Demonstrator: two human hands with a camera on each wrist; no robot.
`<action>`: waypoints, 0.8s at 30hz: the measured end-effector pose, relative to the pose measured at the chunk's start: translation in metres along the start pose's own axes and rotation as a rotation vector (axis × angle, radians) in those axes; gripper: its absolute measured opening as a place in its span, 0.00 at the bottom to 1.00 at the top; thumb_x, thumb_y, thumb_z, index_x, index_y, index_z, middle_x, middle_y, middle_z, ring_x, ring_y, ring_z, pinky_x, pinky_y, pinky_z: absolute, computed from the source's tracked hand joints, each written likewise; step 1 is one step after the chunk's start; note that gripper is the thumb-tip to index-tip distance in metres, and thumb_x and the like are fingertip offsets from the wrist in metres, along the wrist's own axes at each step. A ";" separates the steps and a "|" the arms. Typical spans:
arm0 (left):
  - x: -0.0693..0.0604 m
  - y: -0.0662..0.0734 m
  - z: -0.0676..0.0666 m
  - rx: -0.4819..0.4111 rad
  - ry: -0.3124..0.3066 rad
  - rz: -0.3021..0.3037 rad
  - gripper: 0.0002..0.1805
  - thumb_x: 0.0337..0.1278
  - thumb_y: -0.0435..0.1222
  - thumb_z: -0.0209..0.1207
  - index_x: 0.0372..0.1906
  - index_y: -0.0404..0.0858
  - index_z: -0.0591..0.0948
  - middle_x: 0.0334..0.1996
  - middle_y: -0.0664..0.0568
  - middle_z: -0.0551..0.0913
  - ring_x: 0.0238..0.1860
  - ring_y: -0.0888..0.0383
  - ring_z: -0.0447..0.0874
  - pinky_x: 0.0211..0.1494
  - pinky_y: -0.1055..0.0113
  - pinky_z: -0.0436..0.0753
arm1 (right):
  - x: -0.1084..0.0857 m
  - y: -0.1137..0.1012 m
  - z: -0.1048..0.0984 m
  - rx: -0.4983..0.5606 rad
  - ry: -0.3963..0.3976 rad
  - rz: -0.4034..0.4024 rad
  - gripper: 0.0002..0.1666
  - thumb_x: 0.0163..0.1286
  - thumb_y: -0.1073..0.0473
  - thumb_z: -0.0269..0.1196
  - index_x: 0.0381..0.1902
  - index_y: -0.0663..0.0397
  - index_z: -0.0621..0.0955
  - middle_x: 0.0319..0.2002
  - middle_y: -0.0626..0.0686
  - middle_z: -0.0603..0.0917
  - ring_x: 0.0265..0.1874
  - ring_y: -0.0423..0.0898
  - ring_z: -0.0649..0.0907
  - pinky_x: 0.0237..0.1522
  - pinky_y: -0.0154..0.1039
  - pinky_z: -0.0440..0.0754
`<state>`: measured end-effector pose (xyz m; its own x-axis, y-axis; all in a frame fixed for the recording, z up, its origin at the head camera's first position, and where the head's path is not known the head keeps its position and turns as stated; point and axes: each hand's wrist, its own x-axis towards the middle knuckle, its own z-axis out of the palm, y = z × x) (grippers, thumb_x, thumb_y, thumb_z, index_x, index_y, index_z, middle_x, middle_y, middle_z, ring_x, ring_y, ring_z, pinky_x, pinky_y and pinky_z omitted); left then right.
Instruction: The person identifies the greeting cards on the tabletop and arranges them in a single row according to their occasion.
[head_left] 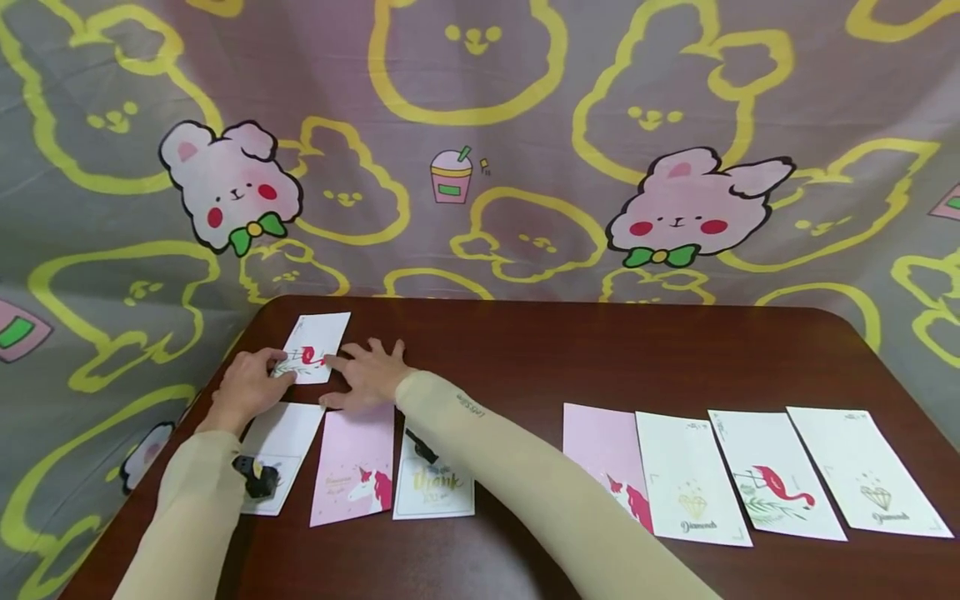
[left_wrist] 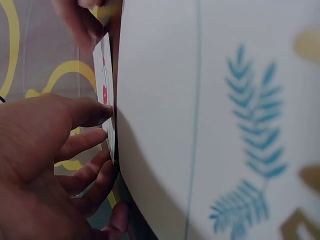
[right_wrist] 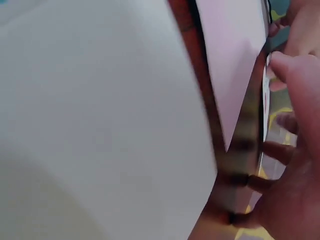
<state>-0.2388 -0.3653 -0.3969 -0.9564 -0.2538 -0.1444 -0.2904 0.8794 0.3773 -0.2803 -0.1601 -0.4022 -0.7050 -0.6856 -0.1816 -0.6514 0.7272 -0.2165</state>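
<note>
Fingers (head_left: 264, 360) of the left hand (head_left: 242, 388) are partly bent, with a narrow gap to the thumb, and both touch the near left part of a white flamingo card (head_left: 330, 333). Across from it, the right hand (head_left: 371, 379) is spread wide and grips nothing; one fingertip meets the card's right edge. This card lies flat between the two hands, its far end reaching past them. It is a slightly slanted rectangle with a red flamingo and green leaves at the near end, the leaves partly covered by the left hand, and tiny dark print at the far left corner.

Just nearer than the left hand, partly beneath its wrist, is a white card with teal leaves (left_wrist: 255, 135). A pink unicorn card (head_left: 352, 467) with a red mane extends nearer from the right hand, and a white card with gold "thank" lettering (head_left: 435, 496) lies partly behind the right sleeve (head_left: 525, 475).

Well to the right of the right hand, a row holds another pink unicorn card (head_left: 596, 442), overlapped by a gold-gem "Diamonds" card (head_left: 686, 467), then a second flamingo card (head_left: 776, 475) and another "Diamonds" card (head_left: 862, 467). All rest on a dark reddish-brown bench (head_left: 480, 337).
</note>
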 end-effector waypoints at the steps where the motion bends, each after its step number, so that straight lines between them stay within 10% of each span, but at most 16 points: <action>1: 0.000 0.000 0.000 0.004 0.002 0.004 0.31 0.69 0.42 0.55 0.69 0.27 0.67 0.63 0.23 0.63 0.61 0.27 0.65 0.59 0.23 0.65 | -0.001 0.003 -0.001 0.030 0.001 -0.011 0.44 0.73 0.23 0.45 0.82 0.24 0.53 0.82 0.41 0.53 0.82 0.56 0.54 0.77 0.67 0.54; 16: -0.004 0.007 -0.010 0.015 0.038 0.068 0.32 0.68 0.41 0.56 0.68 0.24 0.67 0.58 0.25 0.70 0.55 0.30 0.70 0.56 0.32 0.74 | -0.053 0.070 -0.016 0.115 0.125 -0.115 0.40 0.76 0.33 0.54 0.79 0.39 0.64 0.80 0.51 0.62 0.81 0.57 0.57 0.80 0.56 0.58; 24: -0.014 0.017 -0.004 -0.081 0.120 0.245 0.34 0.69 0.43 0.60 0.73 0.30 0.67 0.67 0.25 0.67 0.65 0.27 0.66 0.63 0.28 0.69 | -0.081 0.090 -0.018 0.136 0.173 -0.107 0.41 0.75 0.33 0.54 0.80 0.41 0.63 0.80 0.54 0.62 0.82 0.58 0.56 0.80 0.57 0.56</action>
<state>-0.2302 -0.3485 -0.3846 -0.9938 -0.0879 0.0679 -0.0469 0.8864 0.4605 -0.2868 -0.0385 -0.3894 -0.6789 -0.7341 0.0141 -0.6898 0.6311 -0.3549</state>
